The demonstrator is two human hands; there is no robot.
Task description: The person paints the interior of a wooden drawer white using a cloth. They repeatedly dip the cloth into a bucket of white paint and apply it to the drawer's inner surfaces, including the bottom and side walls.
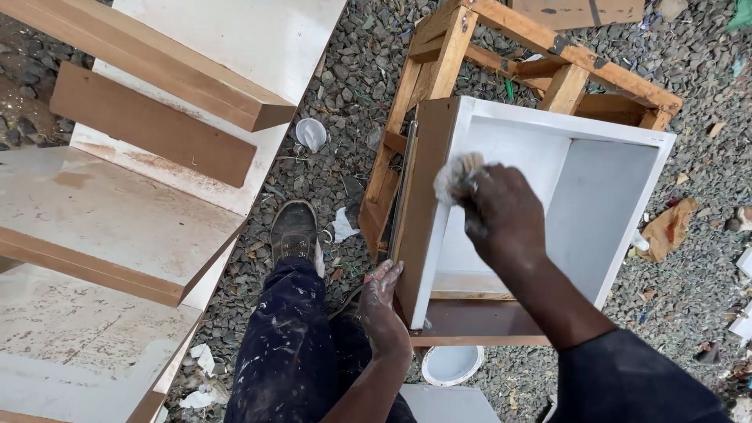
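A white-painted open box (603, 168) with brown board edges rests on a bare wooden frame stand (583, 63). My right hand (501, 211) is closed on a whitish rag (456, 174) and presses it against the box's inner left wall near the top edge. My left hand (382, 301) lies flat against the outer brown side of the box at its lower left corner, fingers spread, paint on the skin. My paint-spattered dark trousers (286, 352) and a worn shoe (294, 231) show below.
Stacked white and brown boards (149, 149) fill the left. Grey gravel (345, 86) covers the ground, littered with paper scraps, a white lid (311, 133) and a white bowl (450, 364) by my knee. A brown scrap (667, 227) lies right of the box.
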